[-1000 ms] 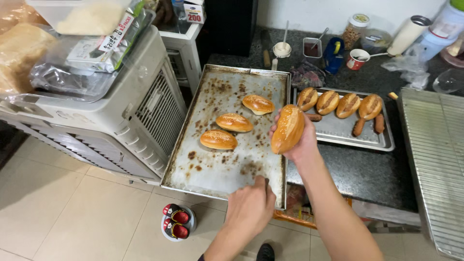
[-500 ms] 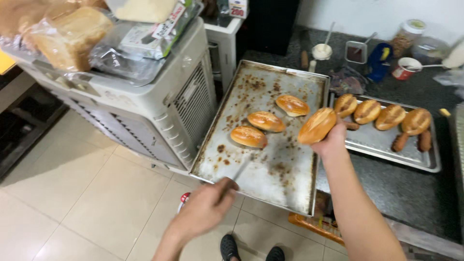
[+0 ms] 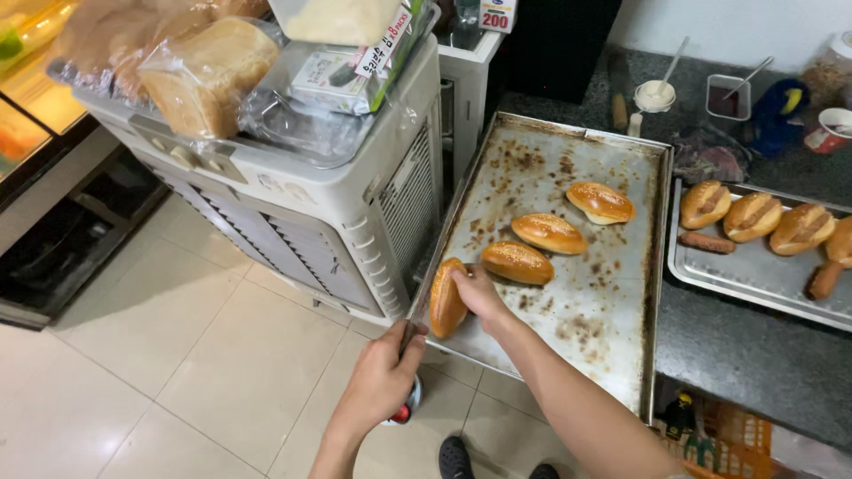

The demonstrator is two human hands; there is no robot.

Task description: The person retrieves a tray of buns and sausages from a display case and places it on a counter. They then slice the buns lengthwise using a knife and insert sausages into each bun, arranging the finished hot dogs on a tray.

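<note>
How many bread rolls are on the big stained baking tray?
4. One roll stands on edge at the tray's near left rim under the right hand; three lie in a diagonal row mid-tray. None seem hidden.

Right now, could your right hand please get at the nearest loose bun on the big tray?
Probably yes: the bun lies bare just beside the right hand, though that hand already grips another bun.

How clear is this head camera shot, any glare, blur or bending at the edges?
Head view: mostly sharp; the bun in the right hand and the stained baking tray show crisp detail. Head view: soft, even light, with mild sheen on the smaller tray and the plastic-wrapped bread. Head view: wide-angle bending splays the cabinet and floor tiles outward; the left hand looks slightly soft.
</note>
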